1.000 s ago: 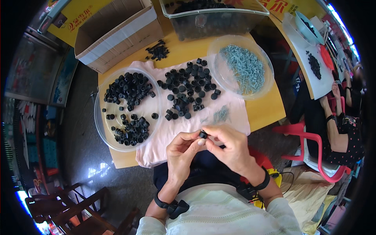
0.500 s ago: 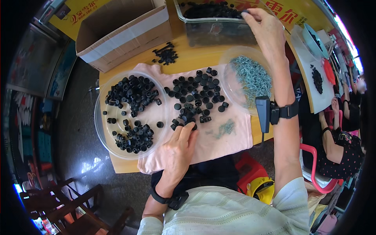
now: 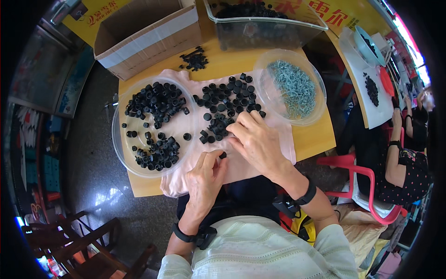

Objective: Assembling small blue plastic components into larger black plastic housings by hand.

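Note:
My left hand (image 3: 204, 174) pinches a small black plastic cap (image 3: 223, 155) between thumb and forefinger, just above the pink cloth (image 3: 183, 186). To its upper right, my right hand (image 3: 258, 142) has its fingers bent together at the near edge of a heap of black plastic caps (image 3: 231, 100). Whatever its fingertips grip is hidden. Left of the heap, a round clear plastic lid (image 3: 121, 153) carries two groups of similar black parts. On the right stands a round clear tray (image 3: 320, 104) of silvery screws (image 3: 295, 88).
A cardboard box (image 3: 153, 39) and a clear plastic bin (image 3: 269, 35) of black parts stand at the back of the wooden table (image 3: 320, 132). Small black pieces (image 3: 195, 59) lie between them and the cloth. A red chair (image 3: 367, 174) and a seated person (image 3: 402, 169) are at right.
My right hand has come down from the rim of the plastic bin to the heap of caps. My left hand has drawn back slightly towards me with a cap in its fingers.

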A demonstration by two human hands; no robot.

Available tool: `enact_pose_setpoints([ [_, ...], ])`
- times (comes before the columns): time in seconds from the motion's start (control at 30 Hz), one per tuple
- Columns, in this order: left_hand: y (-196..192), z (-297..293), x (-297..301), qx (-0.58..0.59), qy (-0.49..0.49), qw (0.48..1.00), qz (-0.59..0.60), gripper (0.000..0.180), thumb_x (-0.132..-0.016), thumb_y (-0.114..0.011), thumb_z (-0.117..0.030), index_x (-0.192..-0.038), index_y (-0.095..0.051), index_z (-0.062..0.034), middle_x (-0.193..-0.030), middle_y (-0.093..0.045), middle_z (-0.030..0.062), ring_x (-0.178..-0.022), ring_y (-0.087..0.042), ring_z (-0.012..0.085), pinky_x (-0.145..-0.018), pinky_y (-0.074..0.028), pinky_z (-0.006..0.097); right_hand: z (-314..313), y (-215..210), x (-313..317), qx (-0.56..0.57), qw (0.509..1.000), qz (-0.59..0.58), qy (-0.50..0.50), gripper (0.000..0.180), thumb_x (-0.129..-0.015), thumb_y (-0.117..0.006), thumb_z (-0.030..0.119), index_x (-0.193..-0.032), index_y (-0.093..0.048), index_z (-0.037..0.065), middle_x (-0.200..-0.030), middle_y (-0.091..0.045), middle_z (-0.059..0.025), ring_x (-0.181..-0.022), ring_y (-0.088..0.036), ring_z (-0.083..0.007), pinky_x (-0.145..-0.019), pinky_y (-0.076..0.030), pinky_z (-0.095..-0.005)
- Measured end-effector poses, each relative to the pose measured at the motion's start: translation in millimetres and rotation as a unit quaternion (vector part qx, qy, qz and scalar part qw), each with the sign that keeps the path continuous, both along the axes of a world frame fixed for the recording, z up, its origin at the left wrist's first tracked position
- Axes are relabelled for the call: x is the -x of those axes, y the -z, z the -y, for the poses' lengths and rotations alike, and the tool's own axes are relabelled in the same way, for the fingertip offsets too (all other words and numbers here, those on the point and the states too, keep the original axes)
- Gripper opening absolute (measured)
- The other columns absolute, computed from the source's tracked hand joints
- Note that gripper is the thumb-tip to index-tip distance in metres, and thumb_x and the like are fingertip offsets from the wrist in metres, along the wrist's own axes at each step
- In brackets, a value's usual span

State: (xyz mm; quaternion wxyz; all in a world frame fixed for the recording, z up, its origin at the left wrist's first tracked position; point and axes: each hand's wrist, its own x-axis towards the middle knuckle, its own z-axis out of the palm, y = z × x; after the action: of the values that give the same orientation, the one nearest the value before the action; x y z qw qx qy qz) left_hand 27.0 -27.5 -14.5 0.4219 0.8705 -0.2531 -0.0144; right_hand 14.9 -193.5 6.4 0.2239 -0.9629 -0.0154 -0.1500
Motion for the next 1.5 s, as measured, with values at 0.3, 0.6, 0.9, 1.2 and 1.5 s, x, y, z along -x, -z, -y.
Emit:
enact_pose_setpoints([
  [0.3, 0, -8, 6, 0.111, -0.007, 0.992, -0.061, 0.022, -0.082, -0.072, -0.007, -0.103, -0.065, -0.0023, -0.077, -0.059, 0.0016, -0.061, -0.052, 0.0063, -0.053, -0.041, 0.021, -7, 2, 9, -0.045, 0.997, 0.065, 0.008, 0.019, -0.069, -0.073, 0.008, -0.084, -0.061, 0.008, -0.084, -0.053, -0.0056, -0.084, -0.054, -0.0253, -0.068, -0.049, -0.0352],
  [0.6, -10, -6, 20, 0.315, -0.006, 0.900, -0.301, 0.019, -0.089, -0.067, -0.014, -0.101, -0.064, 0.0002, -0.080, -0.061, -0.0002, -0.065, -0.053, 0.0040, -0.054, -0.040, 0.016, -23, -26, 50, -0.044, 0.993, 0.108, 0.007, 0.024, -0.065, -0.073, 0.007, -0.086, -0.063, 0.010, -0.080, -0.055, -0.0019, -0.076, -0.059, -0.0191, -0.060, -0.050, -0.0301],
  [0.9, -9, -12, 18, 0.386, 0.119, 0.710, -0.577, 0.018, -0.091, -0.064, -0.020, -0.096, -0.063, -0.0036, -0.078, -0.062, 0.0031, -0.053, -0.049, 0.0048, -0.041, -0.032, 0.017, -8, -20, 85, -0.303, 0.951, 0.051, -0.039, 0.024, -0.073, -0.074, 0.005, -0.096, -0.066, 0.008, -0.086, -0.057, -0.0002, -0.071, -0.056, -0.0108, -0.057, -0.047, -0.0249],
  [1.2, -12, 15, 10, 0.192, 0.114, 0.918, -0.328, 0.014, -0.091, -0.062, -0.015, -0.092, -0.066, -0.0021, -0.080, -0.064, 0.0036, -0.056, -0.054, 0.0080, -0.046, -0.040, 0.020, -1, 2, 104, -0.625, 0.779, 0.027, 0.040, 0.017, -0.082, -0.068, -0.001, -0.099, -0.065, 0.002, -0.088, -0.059, -0.0014, -0.071, -0.056, -0.0044, -0.054, -0.047, -0.0180],
  [1.5, -10, 51, -5, -0.065, 0.081, 0.992, 0.068, 0.008, -0.082, -0.066, -0.011, -0.089, -0.065, -0.0055, -0.083, -0.059, 0.0065, -0.070, -0.062, 0.0249, -0.061, -0.049, 0.033, 10, 12, 94, -0.266, 0.961, 0.037, 0.069, 0.018, -0.076, -0.066, -0.004, -0.092, -0.059, 0.001, -0.086, -0.060, -0.0100, -0.078, -0.062, -0.0227, -0.065, -0.052, -0.0301],
])
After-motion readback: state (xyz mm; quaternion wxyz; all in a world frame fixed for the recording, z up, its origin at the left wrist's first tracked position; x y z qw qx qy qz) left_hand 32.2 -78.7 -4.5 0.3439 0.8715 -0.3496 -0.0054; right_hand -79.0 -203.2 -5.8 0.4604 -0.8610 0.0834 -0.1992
